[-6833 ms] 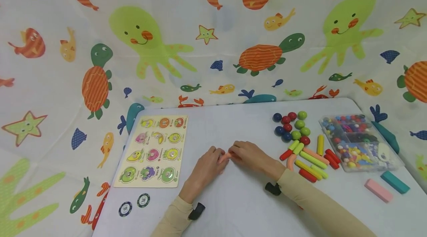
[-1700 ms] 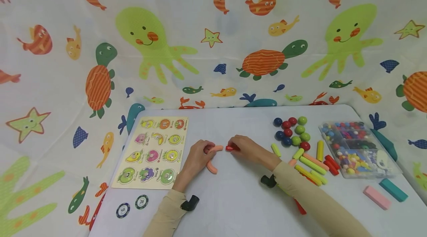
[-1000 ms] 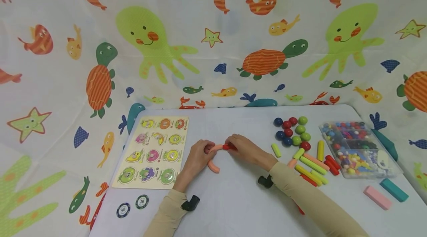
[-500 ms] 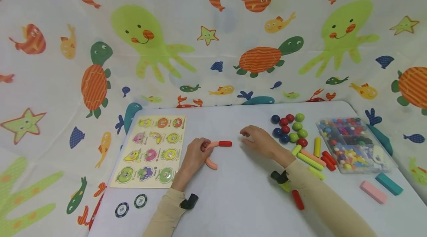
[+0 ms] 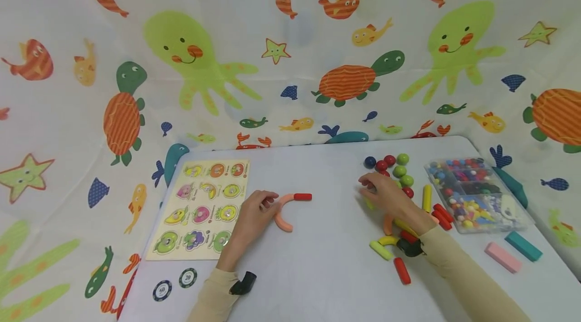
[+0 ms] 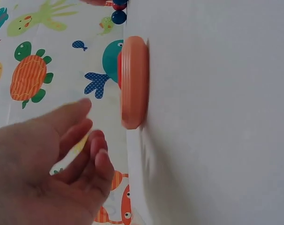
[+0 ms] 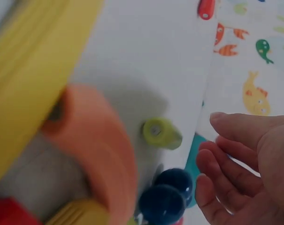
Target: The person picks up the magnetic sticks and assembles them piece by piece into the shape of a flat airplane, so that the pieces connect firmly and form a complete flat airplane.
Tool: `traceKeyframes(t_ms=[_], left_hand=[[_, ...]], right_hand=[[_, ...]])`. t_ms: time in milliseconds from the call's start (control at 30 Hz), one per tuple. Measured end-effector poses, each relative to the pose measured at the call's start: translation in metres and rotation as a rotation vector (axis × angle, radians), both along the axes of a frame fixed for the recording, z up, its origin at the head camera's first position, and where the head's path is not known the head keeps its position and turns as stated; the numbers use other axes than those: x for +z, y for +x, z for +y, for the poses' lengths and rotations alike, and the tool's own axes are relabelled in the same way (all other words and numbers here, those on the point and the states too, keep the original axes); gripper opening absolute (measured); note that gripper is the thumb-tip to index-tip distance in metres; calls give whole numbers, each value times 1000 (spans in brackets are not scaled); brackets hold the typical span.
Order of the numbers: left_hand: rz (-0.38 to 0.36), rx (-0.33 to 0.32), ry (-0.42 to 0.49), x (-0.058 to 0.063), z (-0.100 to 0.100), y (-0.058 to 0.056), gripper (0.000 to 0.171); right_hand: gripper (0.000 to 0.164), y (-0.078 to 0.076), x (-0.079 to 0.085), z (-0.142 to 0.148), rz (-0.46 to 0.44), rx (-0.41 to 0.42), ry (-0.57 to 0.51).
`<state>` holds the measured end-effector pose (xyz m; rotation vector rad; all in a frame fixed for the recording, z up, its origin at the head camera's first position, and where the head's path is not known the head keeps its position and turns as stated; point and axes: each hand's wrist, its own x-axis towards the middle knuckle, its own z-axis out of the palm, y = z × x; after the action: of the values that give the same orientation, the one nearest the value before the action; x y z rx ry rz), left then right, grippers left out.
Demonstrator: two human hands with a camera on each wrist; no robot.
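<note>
Two salmon curved sticks (image 5: 282,221) form a C-shape on the table, and a short red stick (image 5: 302,196) extends from its upper end. My left hand (image 5: 255,215) is beside the curve with its fingers loosely bent. In the left wrist view a gap separates this hand (image 6: 57,164) from a salmon curved stick (image 6: 134,84). My right hand (image 5: 388,195) hovers over the coloured sticks, near a short lime stick (image 5: 369,204). The right wrist view shows relaxed fingers holding nothing, apart from the lime stick (image 7: 161,133) with a metal dot in its end.
A fruit puzzle board (image 5: 152,244) lies at left, with two round chips (image 5: 188,277) below it. At right are green balls (image 5: 402,159), a divided bead box (image 5: 472,229), and pink (image 5: 503,257) and teal (image 5: 523,246) blocks. A lone red stick (image 5: 402,270) lies in front.
The red stick was brought to the salmon curve's end and released. My right hand then moved right to the stick pile. My left hand has let go of the curve and drawn slightly away.
</note>
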<state>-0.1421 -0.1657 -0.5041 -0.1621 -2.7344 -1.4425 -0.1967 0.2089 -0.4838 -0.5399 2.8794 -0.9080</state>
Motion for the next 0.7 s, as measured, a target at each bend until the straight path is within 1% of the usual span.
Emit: traceKeyframes(t_ms=[67, 167, 200, 233, 300, 333, 433, 500, 700], left_hand=[[37, -56, 6, 0, -5, 3, 26], [75, -171, 17, -1, -11, 7, 28], [76, -206, 17, -2, -13, 8, 30], [62, -239, 25, -3, -14, 8, 30], [32, -285, 29, -5, -16, 9, 33], [20, -302, 24, -5, -17, 10, 34], [15, -341, 14, -8, -18, 10, 35], [29, -365, 1, -10, -18, 10, 34], [43, -381, -28, -13, -15, 9, 31]], right_hand=[[36, 4, -1, 5, 5, -7, 1], [38, 8, -2, 11, 7, -26, 6], [39, 9, -3, 12, 9, -31, 9], [39, 10, -3, 13, 12, -33, 16], [40, 11, -4, 15, 16, -32, 33], [41, 11, -5, 16, 15, -26, 36], [41, 13, -6, 16, -11, -20, 36], [41, 14, -6, 16, -34, -21, 34], [37, 17, -7, 13, -63, -27, 61]])
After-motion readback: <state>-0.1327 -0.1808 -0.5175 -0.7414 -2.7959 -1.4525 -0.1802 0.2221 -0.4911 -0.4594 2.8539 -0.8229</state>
